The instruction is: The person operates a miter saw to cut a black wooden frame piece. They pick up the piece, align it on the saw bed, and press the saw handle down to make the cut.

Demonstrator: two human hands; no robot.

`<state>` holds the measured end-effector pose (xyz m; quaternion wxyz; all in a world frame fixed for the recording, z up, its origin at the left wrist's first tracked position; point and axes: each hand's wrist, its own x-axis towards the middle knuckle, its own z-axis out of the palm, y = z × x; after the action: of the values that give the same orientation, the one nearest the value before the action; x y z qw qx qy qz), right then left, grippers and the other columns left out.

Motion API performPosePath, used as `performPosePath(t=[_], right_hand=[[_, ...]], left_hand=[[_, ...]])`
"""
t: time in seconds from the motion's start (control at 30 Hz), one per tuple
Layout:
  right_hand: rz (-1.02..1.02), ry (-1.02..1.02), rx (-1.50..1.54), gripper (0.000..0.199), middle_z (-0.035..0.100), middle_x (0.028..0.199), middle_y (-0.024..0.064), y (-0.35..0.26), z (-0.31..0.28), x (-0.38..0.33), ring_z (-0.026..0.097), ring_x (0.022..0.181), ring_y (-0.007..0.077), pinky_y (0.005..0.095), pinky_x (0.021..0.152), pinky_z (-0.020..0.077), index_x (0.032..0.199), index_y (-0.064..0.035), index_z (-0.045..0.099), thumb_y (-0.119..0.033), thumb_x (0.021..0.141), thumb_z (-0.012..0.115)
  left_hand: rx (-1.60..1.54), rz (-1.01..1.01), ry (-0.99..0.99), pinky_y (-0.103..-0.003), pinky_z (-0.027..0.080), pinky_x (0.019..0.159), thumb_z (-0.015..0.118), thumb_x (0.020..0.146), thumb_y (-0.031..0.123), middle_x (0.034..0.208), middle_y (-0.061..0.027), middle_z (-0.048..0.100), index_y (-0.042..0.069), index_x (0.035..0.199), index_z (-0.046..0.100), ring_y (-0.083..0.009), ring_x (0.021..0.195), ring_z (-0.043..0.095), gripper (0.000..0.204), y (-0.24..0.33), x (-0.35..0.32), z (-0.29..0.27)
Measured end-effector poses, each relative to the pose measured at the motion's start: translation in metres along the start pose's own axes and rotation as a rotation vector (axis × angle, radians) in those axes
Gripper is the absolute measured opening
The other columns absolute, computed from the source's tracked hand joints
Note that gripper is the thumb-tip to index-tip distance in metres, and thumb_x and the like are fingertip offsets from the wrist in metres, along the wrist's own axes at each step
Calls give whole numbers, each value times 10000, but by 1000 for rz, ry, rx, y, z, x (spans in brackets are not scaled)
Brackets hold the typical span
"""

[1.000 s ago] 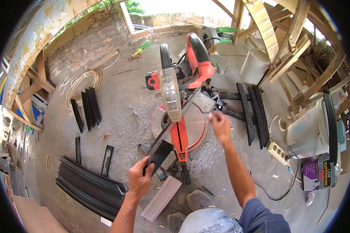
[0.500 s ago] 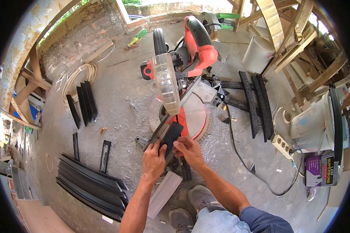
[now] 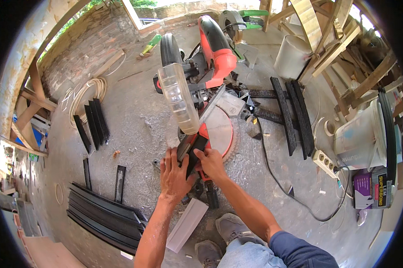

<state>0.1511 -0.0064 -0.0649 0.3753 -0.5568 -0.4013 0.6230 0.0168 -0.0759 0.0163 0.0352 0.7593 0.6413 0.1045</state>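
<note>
A short black profile piece is clamped by the fingers of both the left hand and right hand at the saw table front edge; it is judged stiff, light, best gripped along its long edges.

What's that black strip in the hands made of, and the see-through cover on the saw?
The black strip, held by both the left hand and the right hand, looks like matte black plastic or coated metal; its flat, even, dull surface leaves that open. The see-through cover on the saw looks like clear hard plastic: the floor shows faintly through it and it is glossy.
</note>
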Motion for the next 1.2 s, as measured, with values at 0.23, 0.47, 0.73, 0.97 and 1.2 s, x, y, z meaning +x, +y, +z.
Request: performPosePath(t=[0.23,0.47,0.73,0.97,1.2], right_hand=[[76,28,2,438,655,633,143,-10,7,16,687,527,232,349,490,549,693,72,632,-265,972,658],[-3,12,-352,369,691,682,166,-17,-3,15,696,589,247,376,545,550,754,73,647,-227,970,654],[-318,175,-271,250,666,658,156,16,-14,-2,650,553,227,369,559,501,903,40,666,-205,946,686],[-511,228,-482,241,673,796,175,11,-10,-6,664,689,342,444,612,501,900,6,639,-228,916,694],[-367,175,-572,273,672,828,206,-3,-7,-3,664,764,411,503,677,503,911,6,630,-261,901,688]], left_hand=[[36,49,-150,-586,249,1166,771,785,246,1584,-255,265,126,1438,524,-419,1507,201,708,-26,22,14],[-64,58,-195,-542,321,1145,779,793,311,1525,-262,349,151,1443,522,-421,1445,323,716,-40,25,19],[-112,4,-196,-503,411,1088,787,791,318,1503,-259,380,187,1434,532,-450,1350,435,704,-41,26,22],[-125,-4,-175,-509,437,1057,775,805,306,1474,-266,415,183,1422,545,-464,1285,491,670,-37,28,20],[-110,8,-146,-513,453,1033,754,816,287,1463,-268,431,196,1419,551,-462,1266,506,643,-38,27,24]])
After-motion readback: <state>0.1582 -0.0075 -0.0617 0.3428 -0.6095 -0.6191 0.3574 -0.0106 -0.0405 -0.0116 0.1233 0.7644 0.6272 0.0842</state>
